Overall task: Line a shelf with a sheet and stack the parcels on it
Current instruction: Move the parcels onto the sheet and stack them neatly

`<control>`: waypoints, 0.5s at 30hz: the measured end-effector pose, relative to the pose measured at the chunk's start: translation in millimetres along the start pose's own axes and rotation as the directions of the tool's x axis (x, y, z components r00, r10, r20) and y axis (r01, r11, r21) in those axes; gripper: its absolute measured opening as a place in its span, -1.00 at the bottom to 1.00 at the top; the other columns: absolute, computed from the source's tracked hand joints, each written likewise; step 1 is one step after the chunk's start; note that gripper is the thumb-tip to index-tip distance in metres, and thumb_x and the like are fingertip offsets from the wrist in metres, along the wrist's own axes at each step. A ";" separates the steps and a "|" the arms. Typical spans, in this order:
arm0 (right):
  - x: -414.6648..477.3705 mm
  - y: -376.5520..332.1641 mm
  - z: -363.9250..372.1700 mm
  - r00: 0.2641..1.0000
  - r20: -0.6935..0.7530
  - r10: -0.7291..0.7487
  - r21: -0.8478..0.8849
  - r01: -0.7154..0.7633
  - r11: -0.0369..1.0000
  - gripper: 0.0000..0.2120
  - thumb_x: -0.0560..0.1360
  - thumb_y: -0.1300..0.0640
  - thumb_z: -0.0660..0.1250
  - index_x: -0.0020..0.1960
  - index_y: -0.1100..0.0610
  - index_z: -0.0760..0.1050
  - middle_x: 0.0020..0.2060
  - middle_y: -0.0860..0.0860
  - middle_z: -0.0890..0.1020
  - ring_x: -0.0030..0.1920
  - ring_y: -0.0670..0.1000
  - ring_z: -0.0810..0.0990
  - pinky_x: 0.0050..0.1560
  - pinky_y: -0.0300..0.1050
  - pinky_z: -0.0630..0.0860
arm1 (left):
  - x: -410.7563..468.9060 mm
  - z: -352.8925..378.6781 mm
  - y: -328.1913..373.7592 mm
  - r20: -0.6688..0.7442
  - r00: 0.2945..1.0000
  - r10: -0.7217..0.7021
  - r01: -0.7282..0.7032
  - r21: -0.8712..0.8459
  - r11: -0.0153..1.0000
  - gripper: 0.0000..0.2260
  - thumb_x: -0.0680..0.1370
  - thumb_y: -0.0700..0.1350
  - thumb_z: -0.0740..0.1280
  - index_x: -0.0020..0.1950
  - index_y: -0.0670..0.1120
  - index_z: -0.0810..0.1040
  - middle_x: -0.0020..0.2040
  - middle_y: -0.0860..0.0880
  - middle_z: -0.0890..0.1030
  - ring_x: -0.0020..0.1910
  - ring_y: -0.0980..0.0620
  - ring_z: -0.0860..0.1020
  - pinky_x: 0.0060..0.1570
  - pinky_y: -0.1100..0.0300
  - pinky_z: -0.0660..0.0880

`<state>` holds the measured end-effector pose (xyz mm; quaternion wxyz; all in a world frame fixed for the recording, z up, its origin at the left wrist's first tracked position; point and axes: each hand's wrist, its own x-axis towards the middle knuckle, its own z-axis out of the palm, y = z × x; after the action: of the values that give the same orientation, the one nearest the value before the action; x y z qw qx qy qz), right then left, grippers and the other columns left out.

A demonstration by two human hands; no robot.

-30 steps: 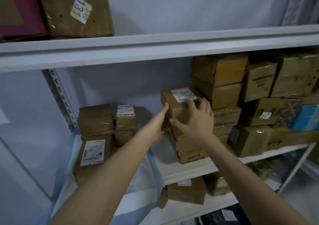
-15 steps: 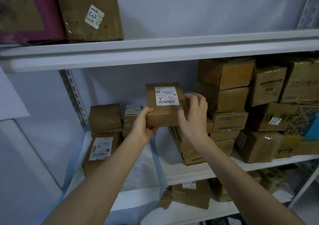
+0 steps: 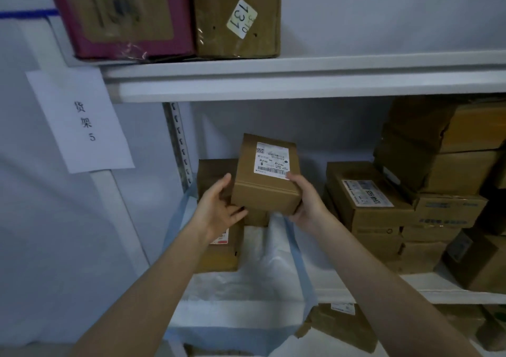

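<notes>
A brown cardboard parcel (image 3: pixel 264 176) with a white address label hangs in the air over the left part of the middle shelf (image 3: pixel 342 280). My left hand (image 3: pixel 219 209) grips its lower left side and my right hand (image 3: pixel 306 198) holds its right corner. Below it a pale blue and white sheet (image 3: pixel 271 263) covers the shelf's left part and drapes over the front edge. Stacked parcels (image 3: pixel 219 250) stand on the sheet at the far left, partly hidden by my left hand. A big pile of brown parcels (image 3: pixel 410 198) fills the shelf's right part.
The upper shelf (image 3: pixel 301 80) carries a maroon box (image 3: pixel 123 14) and a brown box (image 3: pixel 235 14) marked 131. A perforated metal post (image 3: pixel 179 143) stands at the back left. A paper sign (image 3: pixel 82 121) hangs on the left wall. More parcels (image 3: pixel 339 326) lie on the lowest shelf.
Both hands lifted the labelled parcel off the right pile and carried it left, over the sheet. The camera view turned left and came closer.
</notes>
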<state>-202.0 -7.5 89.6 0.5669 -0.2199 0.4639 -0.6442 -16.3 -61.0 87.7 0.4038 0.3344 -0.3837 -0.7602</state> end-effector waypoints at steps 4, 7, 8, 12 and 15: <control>6.2 17.4 -5.7 0.993 0.014 0.117 0.080 -0.117 0.990 -0.60 0.42 0.02 0.43 0.23 0.08 0.53 0.02 0.09 0.68 0.04 0.08 0.62 -0.05 -0.05 0.55 | 6.0 -14.3 6.3 -0.022 1.000 -0.016 0.018 0.098 0.995 -0.47 0.45 0.09 0.41 0.38 -0.02 0.43 0.29 -0.10 0.53 0.23 -0.10 0.52 0.16 -0.04 0.49; 5.3 28.7 -14.8 0.982 0.030 0.187 0.094 -0.189 0.978 -0.61 0.41 0.02 0.43 0.21 0.08 0.54 0.02 0.10 0.68 0.05 0.10 0.60 -0.06 -0.05 0.53 | 12.1 -21.9 5.7 0.003 0.999 -0.042 0.041 0.178 0.983 -0.47 0.40 0.09 0.45 0.33 -0.01 0.46 0.22 -0.09 0.58 0.22 -0.09 0.53 0.10 -0.06 0.51; 4.9 32.3 -16.9 0.979 0.032 0.203 0.073 -0.205 0.976 -0.61 0.40 0.02 0.44 0.20 0.08 0.54 0.02 0.10 0.68 0.05 0.10 0.60 -0.02 -0.04 0.53 | 14.0 -24.6 4.6 0.009 0.998 -0.065 0.061 0.235 0.970 -0.41 0.35 0.08 0.49 0.34 -0.01 0.45 0.22 -0.09 0.57 0.22 -0.10 0.53 0.10 -0.08 0.52; 3.7 42.2 -19.3 0.963 -0.031 0.269 -0.027 -0.270 0.962 -0.61 0.38 0.04 0.46 0.17 0.10 0.54 0.02 0.12 0.67 0.06 0.11 0.60 0.00 -0.02 0.55 | 22.8 -29.2 -5.2 -0.107 0.990 -0.089 0.125 0.396 0.910 -0.36 0.32 -0.04 0.54 0.35 -0.02 0.40 0.17 -0.12 0.59 0.14 -0.13 0.56 0.08 -0.09 0.55; 1.8 46.8 -24.6 0.949 -0.077 0.307 -0.091 -0.313 0.945 -0.59 0.36 0.02 0.48 0.16 0.11 0.52 0.06 0.15 0.64 0.11 0.13 0.58 0.13 0.03 0.53 | 25.0 -29.3 -15.3 -0.122 0.982 -0.141 0.178 0.385 0.905 -0.37 0.31 -0.05 0.55 0.34 -0.01 0.43 0.16 -0.11 0.60 0.13 -0.12 0.57 0.03 -0.07 0.57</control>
<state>-197.7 2.8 37.9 0.6346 -0.1531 0.5423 -0.5289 -9.0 -86.1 55.6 0.2818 0.4736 -0.4813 -0.6816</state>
